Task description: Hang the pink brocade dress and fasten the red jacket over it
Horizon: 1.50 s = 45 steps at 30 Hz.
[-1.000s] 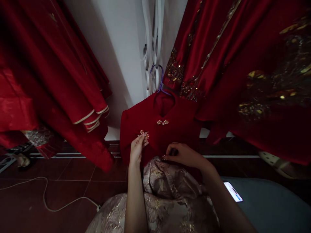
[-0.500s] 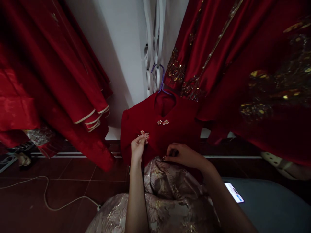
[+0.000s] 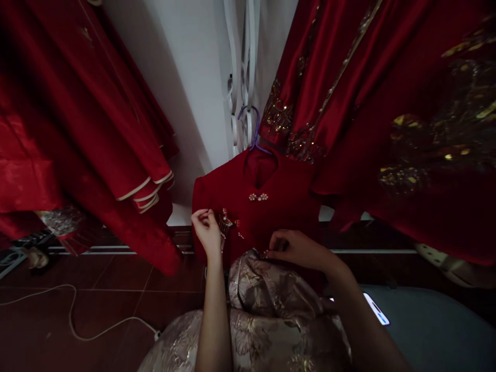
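Observation:
A small dark red garment (image 3: 271,206) hangs on a purple hanger (image 3: 253,129) in front of me. It has a pearl button clasp (image 3: 258,197) below the collar and a second clasp (image 3: 227,222) lower left. My left hand (image 3: 207,232) is closed, pinching the garment's flap beside that lower clasp and pulling it leftward. My right hand (image 3: 296,248) is closed, pinching the fabric at the garment's lower edge, where a small clasp shows at the fingertips. A pale gold brocade skirt (image 3: 263,320) spreads beneath both arms.
Long red dresses hang at the left (image 3: 77,129) and gold-embroidered red robes at the right (image 3: 387,113). A white wall (image 3: 194,77) stands behind. A lit phone (image 3: 375,308) lies on a grey surface (image 3: 426,330). A white cable (image 3: 77,320) runs over the dark floor tiles.
My left hand has moved left from the lower clasp, drawing the flap open, so the clasp now hangs apart. My right hand stays in place.

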Available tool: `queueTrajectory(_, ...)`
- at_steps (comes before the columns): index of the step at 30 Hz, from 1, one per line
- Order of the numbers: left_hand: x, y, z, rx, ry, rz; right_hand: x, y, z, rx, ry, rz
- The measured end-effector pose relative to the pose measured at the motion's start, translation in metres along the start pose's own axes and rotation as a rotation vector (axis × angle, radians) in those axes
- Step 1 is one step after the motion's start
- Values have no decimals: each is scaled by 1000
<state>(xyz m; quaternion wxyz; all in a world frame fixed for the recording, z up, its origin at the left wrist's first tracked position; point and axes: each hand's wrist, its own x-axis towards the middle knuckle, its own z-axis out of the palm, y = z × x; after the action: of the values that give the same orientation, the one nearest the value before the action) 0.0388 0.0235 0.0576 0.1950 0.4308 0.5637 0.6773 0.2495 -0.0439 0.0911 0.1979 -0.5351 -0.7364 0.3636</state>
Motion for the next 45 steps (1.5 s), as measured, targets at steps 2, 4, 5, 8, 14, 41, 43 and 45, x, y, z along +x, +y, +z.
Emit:
queueTrajectory(2,4,21,3,122,-253,272,-1,0,-2,4,-7,8)
queueTrajectory(4,6,41,10,259,-474,519,-1,0,-3,3,-12,13)
queueTrajectory(5,7,49,14,322,-544,617,-1,1,-3,4,-12,16)
queueTrajectory(8,11,63,28,484,-630,798,-1,3,-4,10,-8,17)
queueTrajectory(14,21,69,44,614,-677,978,-3,4,-6,-14,-6,4)
queueTrajectory(41,28,70,45,636,-722,1247,-4,11,-9,24,139,-59)
queueTrajectory(43,28,70,42,632,-708,1225,-2,5,-10,78,201,-78)
queueTrajectory(45,28,68,39,626,-707,1215,8,-9,-13,199,275,-122)
